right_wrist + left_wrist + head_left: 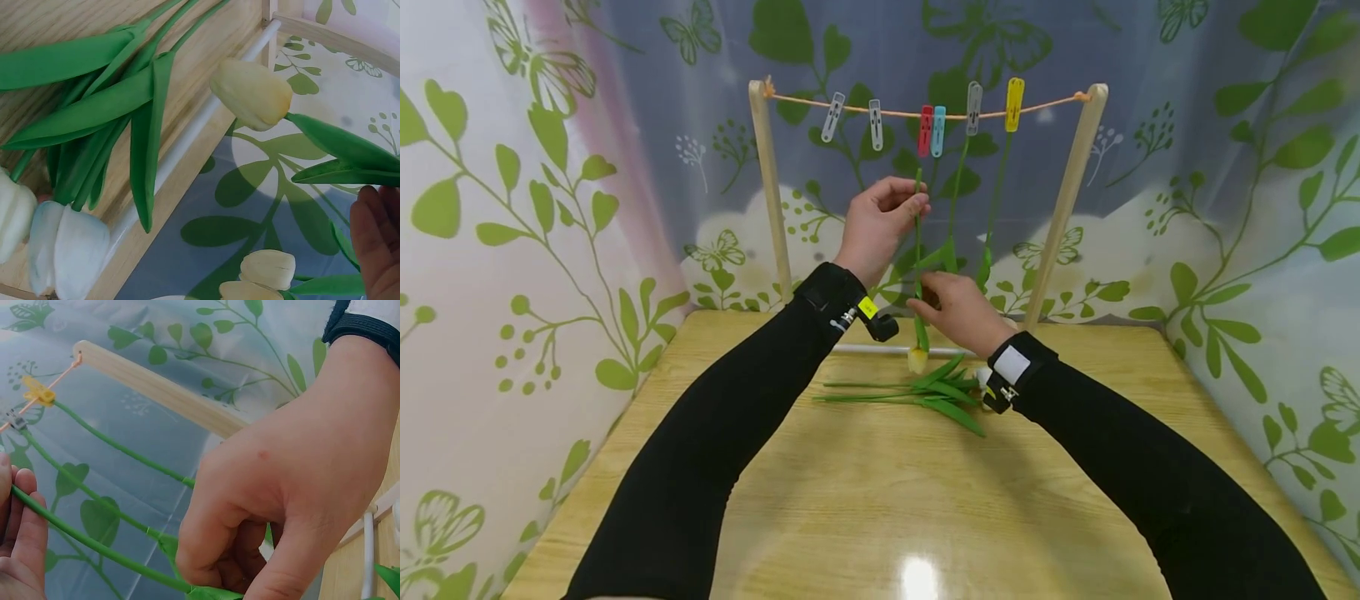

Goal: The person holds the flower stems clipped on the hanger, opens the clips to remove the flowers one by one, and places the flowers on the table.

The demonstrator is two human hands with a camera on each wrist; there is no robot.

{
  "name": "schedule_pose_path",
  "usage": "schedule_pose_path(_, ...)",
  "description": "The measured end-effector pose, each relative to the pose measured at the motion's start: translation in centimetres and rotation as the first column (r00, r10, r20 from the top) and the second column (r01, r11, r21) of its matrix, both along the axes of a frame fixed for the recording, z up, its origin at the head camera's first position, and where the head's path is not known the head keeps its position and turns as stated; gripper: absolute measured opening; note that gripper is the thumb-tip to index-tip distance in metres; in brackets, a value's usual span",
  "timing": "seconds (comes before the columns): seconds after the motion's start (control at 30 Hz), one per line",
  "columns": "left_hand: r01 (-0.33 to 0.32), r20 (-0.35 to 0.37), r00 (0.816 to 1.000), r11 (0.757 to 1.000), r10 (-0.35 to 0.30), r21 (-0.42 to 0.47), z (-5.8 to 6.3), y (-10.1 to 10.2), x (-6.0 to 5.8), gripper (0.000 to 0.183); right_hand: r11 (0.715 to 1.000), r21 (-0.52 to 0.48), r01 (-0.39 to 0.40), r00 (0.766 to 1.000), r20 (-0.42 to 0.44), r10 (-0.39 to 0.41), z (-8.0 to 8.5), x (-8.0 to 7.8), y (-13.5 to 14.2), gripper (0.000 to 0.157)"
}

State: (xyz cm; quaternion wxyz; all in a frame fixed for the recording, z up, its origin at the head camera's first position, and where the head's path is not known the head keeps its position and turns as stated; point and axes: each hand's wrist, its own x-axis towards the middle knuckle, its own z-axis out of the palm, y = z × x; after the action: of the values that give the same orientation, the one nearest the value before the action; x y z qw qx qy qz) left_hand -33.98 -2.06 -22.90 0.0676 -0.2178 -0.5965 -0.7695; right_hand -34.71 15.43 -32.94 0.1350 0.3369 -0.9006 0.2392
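While the head view takes in the whole patterned backdrop (625, 250), the wooden table (820, 517) and the wooden frame (1066, 208) with its orange cord (898, 113), my wrist views catch only parts of them. Several loose tulips (951, 390) lie on the table; their white blooms (69, 247), largely hidden by my right wrist from above, show plainly in the right wrist view. My left hand (880, 229) pinches a stem near its bare end, thumb against fingers. My right hand (962, 308) is curled lower down, thumb and fingers closed about the leafy part. Between them the held tulip (917, 250) is in front of the cord, upside down, its long axis nearly upright. Beside it, two hanging tulips (951, 255) dangle from a grey clip (973, 108) and a yellow clip (1014, 104). My tulip's pale yellow bloom (917, 360) points down above the table; its stem end points up, just under the red clip (926, 131) and blue clip (938, 132).
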Motion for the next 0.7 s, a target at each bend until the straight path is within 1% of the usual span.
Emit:
schedule_pose_path(0.17, 0.0, -0.003, 1.0, 1.0, 0.0, -0.006, 0.0, -0.2, 0.2, 0.027, 1.0, 0.02, 0.011, 1.0, -0.011, -0.011, -0.2, 0.2, 0.2, 0.02)
schedule_pose_path(0.33, -0.002, -0.01, 1.0, 1.0, 0.002, -0.014, 0.0, -0.4, 0.3, 0.03, 1.0, 0.007, 0.005, 1.0, -0.029, -0.005, -0.2, 0.4, 0.3, 0.018)
schedule_pose_path(0.43, -0.008, -0.017, 1.0, 1.0, 0.008, -0.01, 0.0, -0.6, 0.2, 0.028, 1.0, -0.004, 0.001, 0.999, -0.04, -0.001, -0.2, 0.4, 0.4, 0.017)
schedule_pose_path(0.53, -0.013, -0.014, 1.0, 1.0, 0.014, 0.004, -0.1, -0.9, 0.1, 0.026, 1.0, -0.016, -0.001, 0.999, -0.033, 0.0, -0.2, 0.4, 0.5, 0.015)
schedule_pose_path(0.7, -0.021, -0.021, 1.0, 1.0, 0.021, 0.017, -0.3, -1.4, -0.1, 0.024, 1.0, -0.014, 0.016, 0.999, -0.041, -0.017, -0.3, 0.5, 0.7, 0.015)
